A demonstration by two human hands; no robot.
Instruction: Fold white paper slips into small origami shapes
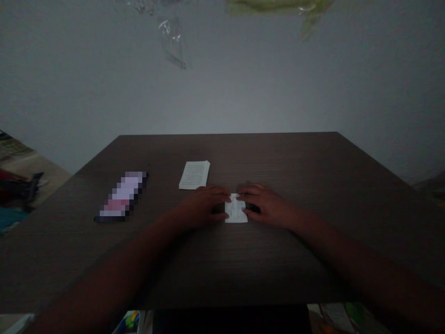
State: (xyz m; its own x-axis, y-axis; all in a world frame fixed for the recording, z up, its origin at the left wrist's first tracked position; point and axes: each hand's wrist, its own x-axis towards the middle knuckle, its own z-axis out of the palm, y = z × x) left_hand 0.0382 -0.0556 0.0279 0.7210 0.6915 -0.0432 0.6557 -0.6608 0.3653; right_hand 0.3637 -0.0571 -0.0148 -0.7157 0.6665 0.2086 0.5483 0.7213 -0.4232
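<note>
A small sheet of white paper (236,214) with lines of dark print lies on the dark table between my two hands. My left hand (205,206) is at its left edge, thumb apart from the stretched fingers, the fingertips touching the paper. At the right edge, the fingertips of my right hand (266,206) rest on the sheet, thumb and fingers also apart. Both hands partly cover the paper's far end. Just beyond my left hand sits a stack of printed white sheets (194,174), slightly uneven at its right side.
A phone (123,197) with a blurred-out screen lies on the left of the table (278,153). A pale wall (222,93) rises behind, with clear plastic (173,41) hanging on it. Assorted items (17,190) lie beyond the table's left edge. Colourful objects (131,321) show below the front edge.
</note>
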